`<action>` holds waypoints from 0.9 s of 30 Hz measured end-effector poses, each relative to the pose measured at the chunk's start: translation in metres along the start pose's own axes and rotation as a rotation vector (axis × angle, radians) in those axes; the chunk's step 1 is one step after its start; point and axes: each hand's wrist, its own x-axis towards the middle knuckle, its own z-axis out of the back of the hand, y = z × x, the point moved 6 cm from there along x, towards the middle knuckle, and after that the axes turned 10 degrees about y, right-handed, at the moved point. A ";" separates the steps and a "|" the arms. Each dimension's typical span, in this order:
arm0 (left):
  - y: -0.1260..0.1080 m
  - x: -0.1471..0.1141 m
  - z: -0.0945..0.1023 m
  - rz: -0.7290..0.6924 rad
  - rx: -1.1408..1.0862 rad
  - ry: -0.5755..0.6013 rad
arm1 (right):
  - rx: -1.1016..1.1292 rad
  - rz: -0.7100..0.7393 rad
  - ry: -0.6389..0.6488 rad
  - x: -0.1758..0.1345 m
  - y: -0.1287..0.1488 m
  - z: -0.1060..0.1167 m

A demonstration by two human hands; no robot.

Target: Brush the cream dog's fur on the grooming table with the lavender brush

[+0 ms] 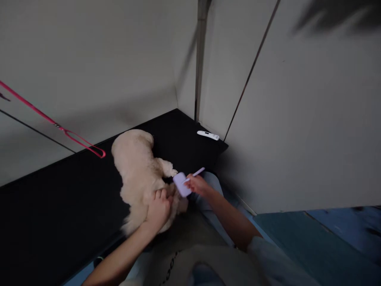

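A cream-coloured dog (132, 159) lies along the black grooming table, its head end towards me at the near edge. My left hand (160, 208) rests over its head and neck, fingers curled into the fur. In my right hand (198, 185) is a lavender slicker brush (179, 184), gripped by its handle. The brush's square head is beside the dog's face and close to an outstretched paw (173, 172). The dog's face is mostly hidden by my left hand, and I cannot tell whether the bristles touch fur.
White clippers (207, 135) lie near the right corner of the black table (59, 202). A pink grooming loop (44, 115) hangs at the left above the table. Pale walls stand behind and to the right, with a metal post (201, 59) at the corner.
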 end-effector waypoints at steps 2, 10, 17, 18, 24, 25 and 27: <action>0.003 -0.015 -0.005 -0.046 0.005 -0.084 | 0.059 0.079 -0.159 0.000 0.004 0.000; 0.050 -0.079 -0.042 -0.111 -0.266 -0.499 | 0.151 -0.041 0.077 0.018 -0.022 -0.054; 0.102 -0.103 -0.055 0.106 -0.595 -0.811 | 0.096 0.006 0.361 0.026 -0.038 -0.095; 0.110 -0.103 -0.055 0.152 -0.656 -0.817 | 0.108 0.065 0.276 0.028 -0.035 -0.093; 0.146 -0.098 -0.052 0.376 -0.883 -0.754 | 0.008 0.014 0.497 0.027 -0.034 -0.132; 0.149 -0.097 -0.051 0.390 -0.908 -0.744 | -0.003 -0.008 0.485 0.028 -0.035 -0.136; 0.152 -0.095 -0.051 0.412 -0.949 -0.721 | 0.020 0.078 0.343 0.030 -0.029 -0.137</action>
